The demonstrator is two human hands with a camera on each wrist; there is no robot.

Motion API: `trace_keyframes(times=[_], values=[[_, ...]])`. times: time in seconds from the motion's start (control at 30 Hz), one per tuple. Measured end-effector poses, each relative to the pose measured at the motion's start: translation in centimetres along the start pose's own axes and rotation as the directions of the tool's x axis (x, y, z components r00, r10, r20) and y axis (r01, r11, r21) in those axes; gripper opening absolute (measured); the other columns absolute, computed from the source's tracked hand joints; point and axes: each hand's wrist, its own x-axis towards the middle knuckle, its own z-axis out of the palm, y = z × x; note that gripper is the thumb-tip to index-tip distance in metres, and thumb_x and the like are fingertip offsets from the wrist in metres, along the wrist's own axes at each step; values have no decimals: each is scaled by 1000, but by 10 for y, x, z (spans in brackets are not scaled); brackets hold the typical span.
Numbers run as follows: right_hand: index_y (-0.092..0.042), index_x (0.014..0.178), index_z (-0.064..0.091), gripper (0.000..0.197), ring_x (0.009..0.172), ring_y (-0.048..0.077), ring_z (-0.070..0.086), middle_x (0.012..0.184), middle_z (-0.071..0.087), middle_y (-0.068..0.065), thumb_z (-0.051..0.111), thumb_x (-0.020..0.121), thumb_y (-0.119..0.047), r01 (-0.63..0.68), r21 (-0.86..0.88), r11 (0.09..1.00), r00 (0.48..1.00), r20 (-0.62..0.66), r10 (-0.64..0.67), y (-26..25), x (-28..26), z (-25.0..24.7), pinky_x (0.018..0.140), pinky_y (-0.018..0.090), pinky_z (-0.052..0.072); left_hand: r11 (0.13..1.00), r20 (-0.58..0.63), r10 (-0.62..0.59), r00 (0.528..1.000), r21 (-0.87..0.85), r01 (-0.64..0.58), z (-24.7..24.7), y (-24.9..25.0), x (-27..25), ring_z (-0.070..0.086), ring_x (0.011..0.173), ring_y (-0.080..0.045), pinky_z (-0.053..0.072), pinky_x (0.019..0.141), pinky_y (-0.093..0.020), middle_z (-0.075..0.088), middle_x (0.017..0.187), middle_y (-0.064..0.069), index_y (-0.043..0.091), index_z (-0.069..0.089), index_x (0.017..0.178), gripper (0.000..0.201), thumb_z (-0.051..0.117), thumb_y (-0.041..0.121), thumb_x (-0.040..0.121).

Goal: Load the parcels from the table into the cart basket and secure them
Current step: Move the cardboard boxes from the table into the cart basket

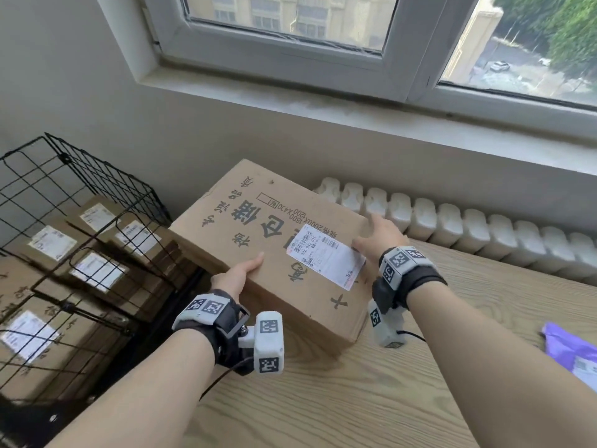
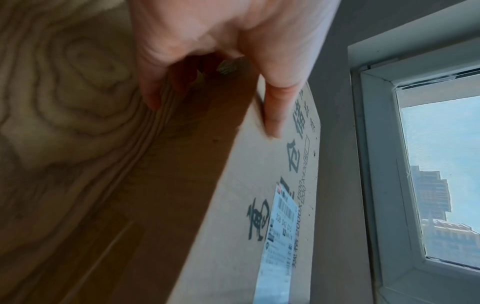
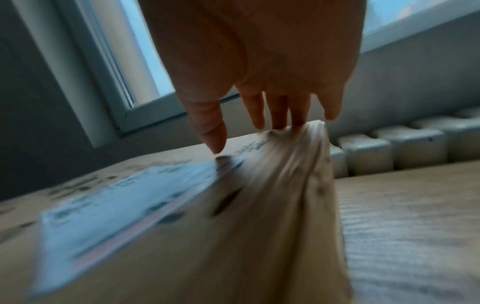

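Above, a white-framed window [image 1: 403, 50] over a pale, stained sill [image 1: 323, 105]. Beyond the glass, beige buildings [image 1: 290, 14], green trees [image 1: 568, 30] and a white car [image 1: 499, 65] on a grey road. Below the sill, a plain grey wall [image 1: 80, 92] and a white ribbed radiator [image 1: 452, 227] running along it toward the right.

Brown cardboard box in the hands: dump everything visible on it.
The large brown cardboard box is a flat rectangular carton, closed, with big black printed characters and a white barcoded shipping label on top. It sits skewed at the left end of the light wood-grain table, near right corner seemingly on the tabletop. The left hand holds its near edge, thumb on top, fingers beneath; the right hand holds its right edge, thumb by the label.
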Motion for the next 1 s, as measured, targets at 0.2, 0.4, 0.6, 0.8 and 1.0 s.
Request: trace_keyframes(times=[0.2, 0.4, 0.6, 0.8, 1.0], values=[[-14, 88, 71, 31, 84, 22, 65, 91, 71, 4, 60, 81, -42, -92, 143, 985, 964, 261, 52, 1, -17, 12, 79, 33, 53, 989, -6, 40, 999, -143, -40, -29, -2, -5, 67, 94, -31, 53, 84, -51, 67, 111, -8, 19, 49, 131, 129, 88, 60, 15], [-24, 127, 48, 38, 100, 16, 53, 122, 57, -5, 57, 91, -32, -51, 244, 968, 908, 416, -57, -13, -48, 31, 78, 22, 38, 982, 96, 82, 992, -177, -64, -42, 7, -18, 69, 92, -29, 56, 78, -44, 71, 107, -11, 14, 58, 124, 66, 82, 37, 67], [-25, 136, 43, 62, 99, 17, 60, 110, 62, -1, 62, 82, -1, -64, 422, 905, 909, 399, -121, -31, -68, 49, 88, 30, 46, 988, 183, 77, 980, -147, -50, -70, 10, -20, 67, 101, -31, 51, 87, -56, 67, 118, -6, 29, 47, 134, 109, 87, 63, 39], [-24, 139, 37, 74, 107, 21, 59, 117, 63, 1, 61, 76, 5, -35, 415, 909, 921, 367, -132, -66, -92, 53, 96, 38, 47, 979, 171, 153, 973, -163, -125, -111, 28, -38, 63, 106, -31, 47, 93, -56, 63, 121, -7, 29, 40, 135, 107, 87, 56, 43], [-21, 133, 41, 67, 97, 20, 60, 113, 63, 5, 54, 76, 12, 55, 529, 847, 941, 256, -221, -137, -121, 37, 81, 34, 51, 978, 171, 161, 972, -158, -134, -176, 57, -16, 57, 115, -33, 44, 89, -64, 56, 133, -6, 45, 41, 132, 111, 87, 64, 33]])
